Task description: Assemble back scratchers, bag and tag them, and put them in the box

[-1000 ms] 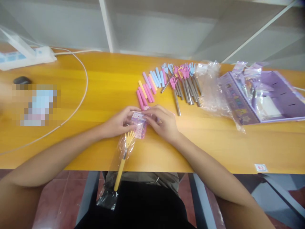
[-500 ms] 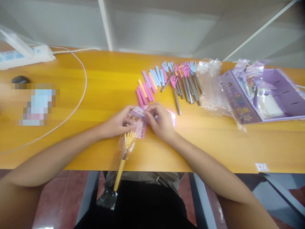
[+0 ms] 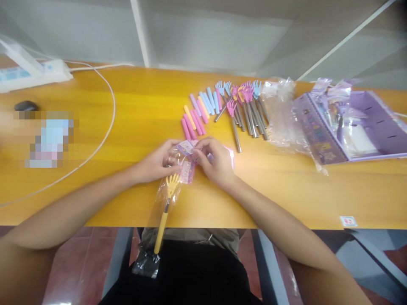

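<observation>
A clear plastic bag (image 3: 153, 212) hangs from my hands over the table's front edge, with a yellow hand-shaped back scratcher (image 3: 162, 228) inside. My left hand (image 3: 159, 163) is closed on the bag's upper end. Opposite it, my right hand (image 3: 216, 161) pinches a small printed card (image 3: 186, 147) at the bag's top. Another pink printed card (image 3: 187, 173) lies under the bag, between the hands. Part of a pink-edged sheet shows behind my right hand. Beyond the hands lie pink handle sleeves (image 3: 190, 122), along with blue, purple and yellow ones.
Several back scratchers with bare metal rods (image 3: 252, 114) lie at the back. Right of them are empty clear bags (image 3: 280, 114) and a purple display box (image 3: 327, 135) holding bagged items. On the left are a white cable (image 3: 113, 106), a power strip (image 3: 54, 72) and a black mouse (image 3: 27, 106).
The bag's lower end, with the yellow back scratcher in it, has swung slightly to the right. Both hands stay in nearly the same place.
</observation>
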Demonstrator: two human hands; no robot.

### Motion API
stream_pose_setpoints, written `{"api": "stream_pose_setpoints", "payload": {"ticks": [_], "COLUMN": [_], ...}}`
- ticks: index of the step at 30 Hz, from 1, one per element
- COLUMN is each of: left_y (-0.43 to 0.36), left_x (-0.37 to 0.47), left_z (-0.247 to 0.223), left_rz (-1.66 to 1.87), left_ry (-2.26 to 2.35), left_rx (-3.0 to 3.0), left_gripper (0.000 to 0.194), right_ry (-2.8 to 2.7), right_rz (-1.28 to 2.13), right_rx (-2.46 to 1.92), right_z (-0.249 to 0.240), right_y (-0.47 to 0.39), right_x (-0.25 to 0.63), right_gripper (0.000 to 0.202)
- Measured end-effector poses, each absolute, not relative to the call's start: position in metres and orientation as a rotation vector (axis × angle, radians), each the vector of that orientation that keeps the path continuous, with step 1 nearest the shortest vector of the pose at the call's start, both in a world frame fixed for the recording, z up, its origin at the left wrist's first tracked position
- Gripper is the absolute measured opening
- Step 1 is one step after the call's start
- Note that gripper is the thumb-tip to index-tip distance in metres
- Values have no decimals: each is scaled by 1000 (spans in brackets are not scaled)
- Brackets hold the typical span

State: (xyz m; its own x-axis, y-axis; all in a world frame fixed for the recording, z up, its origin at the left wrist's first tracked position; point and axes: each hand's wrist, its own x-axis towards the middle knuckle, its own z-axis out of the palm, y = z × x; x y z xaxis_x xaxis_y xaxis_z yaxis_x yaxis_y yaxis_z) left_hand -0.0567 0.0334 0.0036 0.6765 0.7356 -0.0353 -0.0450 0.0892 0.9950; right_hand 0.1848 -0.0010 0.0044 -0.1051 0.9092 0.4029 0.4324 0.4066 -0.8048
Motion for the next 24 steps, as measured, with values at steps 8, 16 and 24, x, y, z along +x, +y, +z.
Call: {"api": "stream_pose_setpoints", "payload": {"ticks": [8,16,24], "left_y": [33,34,35], "left_x": [-56,-56,-54], "left_z": [3,0,-1], "left_rz": [606,636,665], "left_ry": [602,631,610], "left_rx": [1266,1274,1296], "left_gripper": [65,71,72], "right_ry": [-1491,-1522,-1584], "right_rz": [849,855,984], "right_rx": [-1176,-1186,-1140], "right_z": [-1,-2,-3], "right_y": [-1,-2,1], "right_x": [183,182,188], "right_gripper": [20,30,24]}}
